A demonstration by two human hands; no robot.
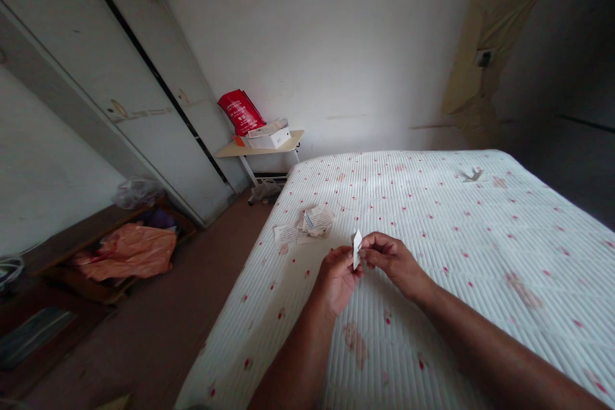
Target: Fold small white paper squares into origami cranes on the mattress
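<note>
A small folded piece of paper [356, 250] is held upright between my two hands, just above the bed. My left hand [340, 274] is closed on its lower left side, palm turned partly up. On its right side my right hand [388, 257] pinches it between thumb and index finger. Beyond my left hand, a small pile of printed paper pieces [317, 220] lies on the bedspread [408, 333]. Farther off at the back right of the bed rests a folded paper shape [474, 175].
Past the bed's far left corner, a small table [230, 151] carries a red bag [241, 113] and a white box [276, 138]. A wardrobe [144, 90] stands on the left. Below it, an orange plastic bag [129, 251] lies in a low wooden unit.
</note>
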